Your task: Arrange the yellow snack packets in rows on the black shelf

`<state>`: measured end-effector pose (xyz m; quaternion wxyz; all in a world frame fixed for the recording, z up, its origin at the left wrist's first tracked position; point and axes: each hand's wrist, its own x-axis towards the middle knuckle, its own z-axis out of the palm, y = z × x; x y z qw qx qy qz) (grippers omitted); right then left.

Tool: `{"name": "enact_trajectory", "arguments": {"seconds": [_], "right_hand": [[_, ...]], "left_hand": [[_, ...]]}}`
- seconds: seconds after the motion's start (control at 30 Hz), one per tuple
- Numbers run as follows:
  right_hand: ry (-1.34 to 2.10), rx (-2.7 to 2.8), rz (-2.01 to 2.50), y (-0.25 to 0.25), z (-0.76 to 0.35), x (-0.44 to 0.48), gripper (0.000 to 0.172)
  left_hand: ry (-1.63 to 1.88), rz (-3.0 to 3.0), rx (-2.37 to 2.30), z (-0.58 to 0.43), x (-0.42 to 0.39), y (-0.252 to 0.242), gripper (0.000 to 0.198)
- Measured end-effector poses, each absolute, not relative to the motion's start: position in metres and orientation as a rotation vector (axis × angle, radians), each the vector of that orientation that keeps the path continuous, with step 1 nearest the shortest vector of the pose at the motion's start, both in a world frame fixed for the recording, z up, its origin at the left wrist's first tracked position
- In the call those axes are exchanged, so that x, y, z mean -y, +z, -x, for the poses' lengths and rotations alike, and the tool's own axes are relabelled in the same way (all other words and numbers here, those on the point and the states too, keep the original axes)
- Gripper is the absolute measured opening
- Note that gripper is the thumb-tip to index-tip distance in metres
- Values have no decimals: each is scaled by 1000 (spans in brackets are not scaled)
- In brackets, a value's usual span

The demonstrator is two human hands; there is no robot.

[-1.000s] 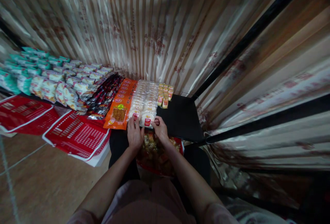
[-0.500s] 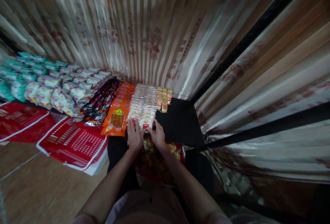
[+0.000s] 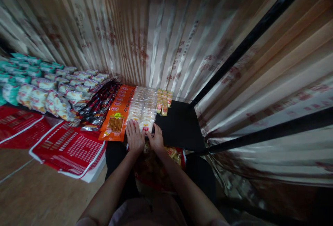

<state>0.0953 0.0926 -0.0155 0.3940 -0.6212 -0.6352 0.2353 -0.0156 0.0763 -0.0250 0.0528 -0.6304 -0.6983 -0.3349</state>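
Two columns of white snack packets in clear wrappers lie overlapping on the black shelf. My left hand rests with fingers stretched out over the front packet of the left column. Beside the front right packet is my right hand, its fingers along the packet's right edge and its thumb at the near edge. Both hands are open, with thumbs pointing toward each other. Below them, between my legs, sits a red-edged bag of small yellow-wrapped snacks, partly hidden by my forearms.
Small yellow packets stand in rows right of the white ones, on the black shelf. Leftward lie an orange pouch, dark packets, white packets and green packets. Red printed sheets hang in front. Black poles and a curtain enclose the shelf.
The view has shifted slightly, so the shelf and packets sit a little lower and further left. Both hands stay at the front of the white packets, with barely any movement.
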Motion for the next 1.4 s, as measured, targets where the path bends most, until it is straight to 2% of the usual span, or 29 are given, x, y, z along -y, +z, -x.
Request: {"name": "enact_trajectory", "arguments": {"seconds": [0.3,0.43,0.63,1.2,1.4], "right_hand": [[614,1465,1512,-13,-107,-97,58],[757,1387,1583,-10,-100,-116,65],[867,1316,1564,-6,-77,-138,62],[809,1270,1565,-5,-69,-152,62],[796,1128,1495,-2,-87,-119,60]], "left_hand": [[-1107,1866,2100,10,-77,-26,56],[-1069,1893,2079,10,-79,-26,50],[-1025,1966,2056,18,-85,-26,50],[-1089,1937,2048,19,-90,-33,54],[-1095,1979,2037,22,-87,-30,55]]}}
